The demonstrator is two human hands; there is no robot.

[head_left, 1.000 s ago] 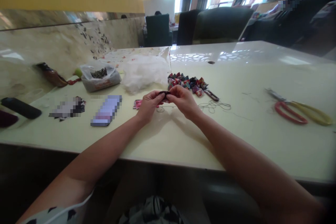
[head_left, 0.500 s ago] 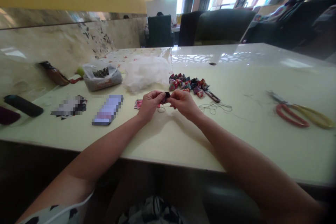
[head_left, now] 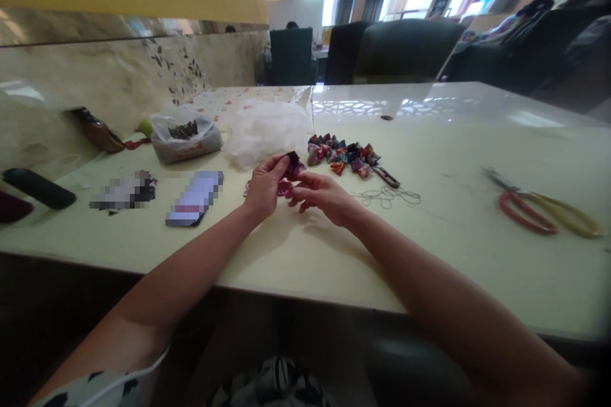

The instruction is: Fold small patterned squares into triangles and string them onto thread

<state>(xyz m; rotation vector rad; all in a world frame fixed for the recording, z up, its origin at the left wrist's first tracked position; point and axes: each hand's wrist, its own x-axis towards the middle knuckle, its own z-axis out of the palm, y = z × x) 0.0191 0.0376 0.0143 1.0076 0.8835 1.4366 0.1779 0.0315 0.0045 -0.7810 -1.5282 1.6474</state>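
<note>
My left hand pinches a small dark purple piece of fabric between thumb and fingers above the table. Just right of it, my right hand has its fingers apart, with the fingertips close to the fabric's lower edge; I see nothing held in them. Red and pink patterned cloth lies behind and below the hands, partly hidden. Beyond them sits a pile of small stuffed patterned fabric pieces. Loose dark thread curls on the table right of my right hand.
Small thread snips lie by the pile; large scissors with red and yellow handles are at right. A phone, fabric scraps, a plastic bag and white stuffing are at left. Chairs stand beyond the table.
My right hand has let go of the dark fabric and spread its fingers, moving slightly down. My left hand has shifted a little left and up with the fabric, which shows more now.
</note>
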